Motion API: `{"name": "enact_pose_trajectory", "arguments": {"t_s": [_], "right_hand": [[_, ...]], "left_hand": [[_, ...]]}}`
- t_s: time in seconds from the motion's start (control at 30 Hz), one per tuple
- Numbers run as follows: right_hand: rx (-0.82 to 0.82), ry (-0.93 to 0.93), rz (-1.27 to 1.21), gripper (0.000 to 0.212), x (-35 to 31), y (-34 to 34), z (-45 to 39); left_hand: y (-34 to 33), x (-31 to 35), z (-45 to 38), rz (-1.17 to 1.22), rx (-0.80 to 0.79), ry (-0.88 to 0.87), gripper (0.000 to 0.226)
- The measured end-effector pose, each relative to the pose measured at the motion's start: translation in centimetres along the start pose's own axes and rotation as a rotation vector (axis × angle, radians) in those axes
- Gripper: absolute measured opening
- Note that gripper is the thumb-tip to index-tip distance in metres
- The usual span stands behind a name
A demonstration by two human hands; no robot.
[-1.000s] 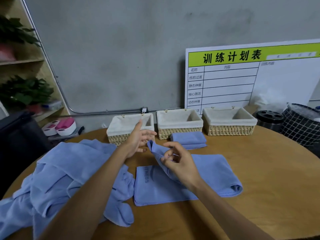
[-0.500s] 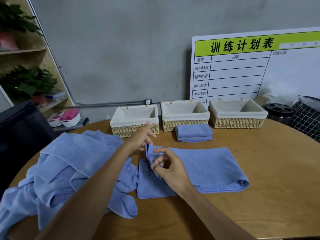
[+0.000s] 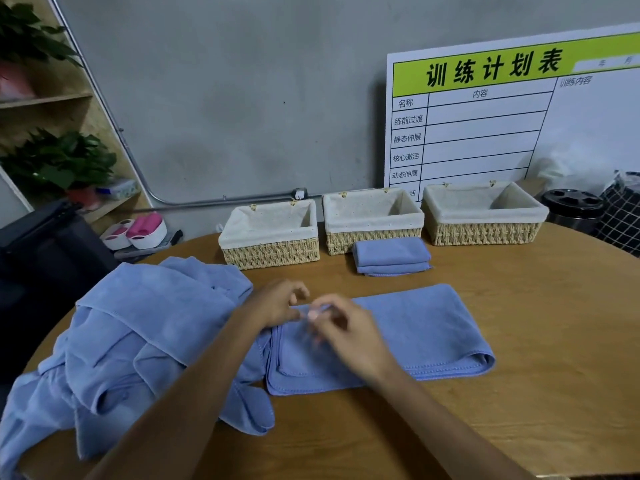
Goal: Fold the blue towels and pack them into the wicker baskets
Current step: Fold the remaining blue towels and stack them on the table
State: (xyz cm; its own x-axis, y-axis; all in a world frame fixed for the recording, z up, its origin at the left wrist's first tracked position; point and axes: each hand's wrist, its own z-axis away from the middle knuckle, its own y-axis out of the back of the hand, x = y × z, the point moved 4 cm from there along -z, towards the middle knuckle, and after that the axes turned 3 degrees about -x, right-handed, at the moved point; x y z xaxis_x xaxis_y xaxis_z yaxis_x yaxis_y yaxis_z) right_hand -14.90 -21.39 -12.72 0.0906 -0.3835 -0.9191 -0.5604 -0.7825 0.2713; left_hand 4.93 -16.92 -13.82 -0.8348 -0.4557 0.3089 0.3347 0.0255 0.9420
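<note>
Hands at the half-folded towel, centre frame.
Left hand (image 3: 277, 303) and right hand (image 3: 346, 332) meet, fingers curled, above the towel (image 3: 426, 327) edge; blur obscures any grip.

Round table (image 3: 519, 341) was wood, smooth, with a low satin sheen. Half-folded towel (image 3: 415, 327) was blue cloth, soft matt pile, stitched hem along its edges; the folded towel (image 3: 391, 256) and the loose towel heap (image 3: 138, 334) looked like the same fabric. Three baskets (image 3: 273, 252) (image 3: 372, 237) (image 3: 483, 232) were pale woven wicker, rough, each with an off-white speckled cloth liner folded over the rim. Wall (image 3: 225, 98) was grey, matt, blotchy. Pipe (image 3: 221, 201) looked like dull metal. Board (image 3: 502, 126) was smooth and white, slightly glossy. Shelf (image 3: 52, 98) looked like rough chipboard.
</note>
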Motion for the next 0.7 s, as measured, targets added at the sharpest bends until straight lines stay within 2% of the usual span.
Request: {"name": "enact_pose_trajectory", "arguments": {"t_s": [0.1,0.17,0.2,0.3,0.37,0.43,0.6,0.7], "right_hand": [[0.212,0.017,0.199,0.01,0.7,5.7,-1.4],[0.187,-0.073,0.459,0.008,3.2,8.7,-2.1],[0.133,-0.113,0.595,0.014,4.7,9.8,-1.9],[-0.03,-0.107,0.861,0.036,8.0,12.1,-0.1],[-0.115,-0.126,0.958,0.066,9.2,13.4,1.1],[-0.17,-0.182,1.033,0.085,9.5,14.6,1.6],[-0.189,-0.286,1.091,0.116,10.2,16.7,1.7],[-0.192,-0.29,1.106,0.12,10.4,17.2,1.7]], "left_hand": [[-0.4,2.5,0.6,0.096,0.213,-0.056,0.034],[-1.6,5.4,1.5,0.229,0.331,-0.105,0.027],[-2.7,7.1,1.9,0.25,0.343,-0.14,0.025],[-6.8,10.9,2.5,0.045,0.203,-0.119,0.041],[-8.2,11.9,2.1,-0.06,0.097,-0.057,0.054],[-8.4,12.7,1.2,-0.095,0.047,-0.044,0.061],[-8.7,14.2,-0.3,-0.151,-0.03,-0.026,0.068],[-8.6,13.1,0.1,-0.155,-0.033,0.003,0.076]]}}
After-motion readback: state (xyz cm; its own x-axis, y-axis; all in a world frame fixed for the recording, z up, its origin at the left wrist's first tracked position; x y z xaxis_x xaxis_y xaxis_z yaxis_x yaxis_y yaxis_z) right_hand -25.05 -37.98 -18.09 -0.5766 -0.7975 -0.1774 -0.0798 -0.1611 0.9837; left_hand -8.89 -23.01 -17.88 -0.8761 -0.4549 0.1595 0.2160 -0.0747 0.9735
